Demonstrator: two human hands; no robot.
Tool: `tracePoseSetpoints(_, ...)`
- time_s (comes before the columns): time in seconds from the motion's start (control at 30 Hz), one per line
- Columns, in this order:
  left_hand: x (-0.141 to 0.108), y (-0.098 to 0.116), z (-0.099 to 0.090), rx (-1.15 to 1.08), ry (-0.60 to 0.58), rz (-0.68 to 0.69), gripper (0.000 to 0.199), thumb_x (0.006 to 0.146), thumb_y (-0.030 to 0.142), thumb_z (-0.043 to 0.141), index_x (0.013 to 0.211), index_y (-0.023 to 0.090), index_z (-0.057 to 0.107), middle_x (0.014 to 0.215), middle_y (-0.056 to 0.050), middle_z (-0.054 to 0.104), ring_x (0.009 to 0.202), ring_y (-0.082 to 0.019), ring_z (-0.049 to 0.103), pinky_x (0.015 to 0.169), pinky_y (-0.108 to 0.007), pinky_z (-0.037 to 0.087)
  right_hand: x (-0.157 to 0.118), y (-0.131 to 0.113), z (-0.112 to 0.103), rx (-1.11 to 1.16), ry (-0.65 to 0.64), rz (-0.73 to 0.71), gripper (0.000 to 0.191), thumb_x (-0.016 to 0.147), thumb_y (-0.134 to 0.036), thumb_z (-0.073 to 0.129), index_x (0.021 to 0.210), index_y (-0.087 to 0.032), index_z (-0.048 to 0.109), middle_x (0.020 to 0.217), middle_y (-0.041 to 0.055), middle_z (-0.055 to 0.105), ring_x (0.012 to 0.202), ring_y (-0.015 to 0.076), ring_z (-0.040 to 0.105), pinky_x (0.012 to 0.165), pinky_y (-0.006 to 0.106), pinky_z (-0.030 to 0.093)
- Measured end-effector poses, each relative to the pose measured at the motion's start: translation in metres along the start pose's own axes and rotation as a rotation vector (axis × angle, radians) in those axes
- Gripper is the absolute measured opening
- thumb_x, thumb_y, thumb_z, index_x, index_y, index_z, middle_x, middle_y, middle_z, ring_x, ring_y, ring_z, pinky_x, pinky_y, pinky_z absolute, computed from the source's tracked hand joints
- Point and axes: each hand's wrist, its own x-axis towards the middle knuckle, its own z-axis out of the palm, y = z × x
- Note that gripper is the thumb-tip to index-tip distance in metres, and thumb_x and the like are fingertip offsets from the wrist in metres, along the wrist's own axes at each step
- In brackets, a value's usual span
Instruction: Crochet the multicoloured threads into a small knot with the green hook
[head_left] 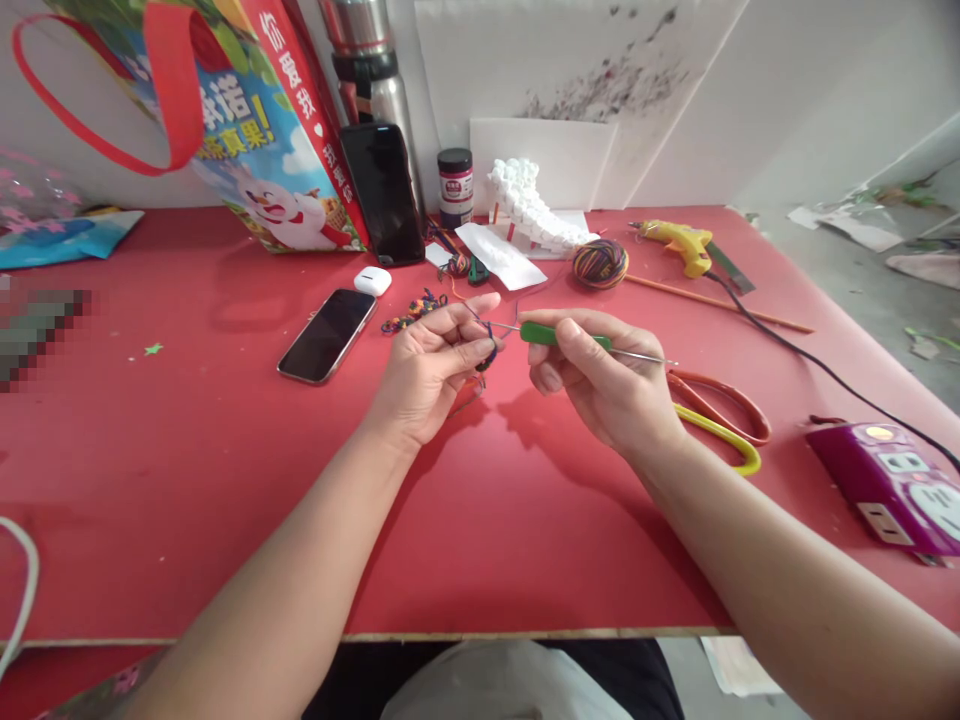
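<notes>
Holding hook (540, 333): right hand (619, 385), fingers clamped. Left hand (431, 372) pinches yarn (487, 357) at hook's tip. Ball (600, 264) sits beyond hook.

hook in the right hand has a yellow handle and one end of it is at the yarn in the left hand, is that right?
Not quite: the handle is green, not yellow. The head view shows the hook in the right hand, one end at the yarn in the left hand.

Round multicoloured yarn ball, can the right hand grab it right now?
Probably not properly: the right hand is busy holding the green-handled metal hook. Nothing seems to block the way to the yarn ball, though, so a nudge looks possible.
</notes>
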Motion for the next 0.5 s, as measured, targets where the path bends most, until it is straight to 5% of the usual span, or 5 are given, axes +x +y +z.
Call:
tracePoseSetpoints(0.27, 0.0001, 0.0009, 0.0013, 0.015, 0.010, 0.017, 0.025, 0.080, 0.009, 0.083, 0.103, 0.017, 0.089, 0.085, -0.005, 0.082, 0.065, -0.008, 0.064, 0.061, -0.018, 0.049, -0.0013, 0.0025, 0.0025, 0.007, 0.005, 0.034, 0.027, 0.087, -0.048, 0.093, 0.101, -0.026, 0.090, 0.076, 0.0009, 0.075, 0.057, 0.0107, 0.062, 0.056, 0.028, 0.053)
tracePoseSetpoints(0.5, 0.0027, -0.0013, 0.0003, 0.024, 0.062, 0.028, 0.028, 0.076, 0.006, 0.085, 0.101, 0.018, 0.088, 0.079, -0.001, 0.076, 0.074, -0.010, 0.071, 0.059, -0.018, 0.048, -0.0018, 0.0037, 0.0016, -0.016, -0.006, 0.019, 0.027, 0.088, -0.049, 0.091, 0.099, -0.024, 0.088, 0.076, 0.0006, 0.074, 0.057, 0.0109, 0.062, 0.058, 0.030, 0.054)
